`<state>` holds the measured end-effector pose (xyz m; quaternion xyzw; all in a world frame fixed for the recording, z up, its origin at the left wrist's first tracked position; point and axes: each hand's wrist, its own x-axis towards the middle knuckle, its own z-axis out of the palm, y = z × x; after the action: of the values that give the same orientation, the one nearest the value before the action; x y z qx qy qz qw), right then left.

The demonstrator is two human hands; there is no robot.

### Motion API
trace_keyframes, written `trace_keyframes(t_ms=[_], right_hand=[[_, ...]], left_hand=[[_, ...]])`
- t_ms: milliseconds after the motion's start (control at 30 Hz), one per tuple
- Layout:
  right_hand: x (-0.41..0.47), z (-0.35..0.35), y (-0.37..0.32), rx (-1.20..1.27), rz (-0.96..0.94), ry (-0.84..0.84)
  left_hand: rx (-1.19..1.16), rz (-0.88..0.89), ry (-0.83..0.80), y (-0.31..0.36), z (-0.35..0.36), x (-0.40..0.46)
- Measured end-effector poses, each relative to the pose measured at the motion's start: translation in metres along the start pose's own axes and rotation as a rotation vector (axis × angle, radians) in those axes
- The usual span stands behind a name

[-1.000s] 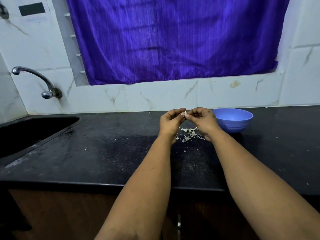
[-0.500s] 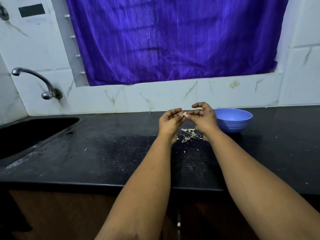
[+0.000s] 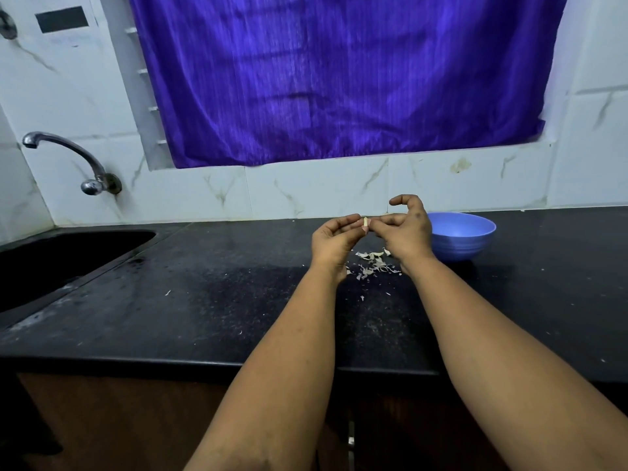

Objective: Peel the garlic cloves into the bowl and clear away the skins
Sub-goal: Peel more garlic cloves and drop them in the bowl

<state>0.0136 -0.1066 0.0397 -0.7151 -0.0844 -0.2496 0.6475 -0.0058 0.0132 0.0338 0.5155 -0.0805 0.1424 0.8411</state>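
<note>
A small pale garlic clove (image 3: 365,224) is held in the air between both hands, above the black counter (image 3: 204,300). My left hand (image 3: 334,241) pinches it from the left with curled fingers. My right hand (image 3: 406,229) pinches it from the right with thumb and a finger, while its index finger is lifted and hooked above. A loose pile of papery garlic skins (image 3: 372,263) lies on the counter just beneath the hands. A blue bowl (image 3: 474,246) stands on the counter right behind my right hand; its contents are hidden.
A dark sink (image 3: 51,263) is sunk into the counter at the left, with a metal tap (image 3: 68,158) on the tiled wall above it. A purple curtain (image 3: 339,79) hangs behind. Small skin flecks (image 3: 167,293) are scattered over the counter.
My right hand's index finger has lifted off the clove and curled upward. Both hands stay together above the skin pile, still working the clove.
</note>
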Motion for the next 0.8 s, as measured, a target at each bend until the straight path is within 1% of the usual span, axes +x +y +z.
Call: trace_keyframes(t_ms=[333,567,800], right_hand=[[0.0022,-0.0003,0.0031,0.013,-0.017,-0.01],[-0.0005,-0.0014,0.001,-0.09,-0.083,-0.014],[-0.002,-0.0034,-0.0003,-0.181,-0.151,-0.055]], left_hand=[[0.006,0.009,-0.007,0.0013,0.0009,-0.0023],[0.162,0.105,0.021,0.0007,-0.0003,-0.0011],[0.25,0.113,0.054,0.0007,-0.0015,-0.0005]])
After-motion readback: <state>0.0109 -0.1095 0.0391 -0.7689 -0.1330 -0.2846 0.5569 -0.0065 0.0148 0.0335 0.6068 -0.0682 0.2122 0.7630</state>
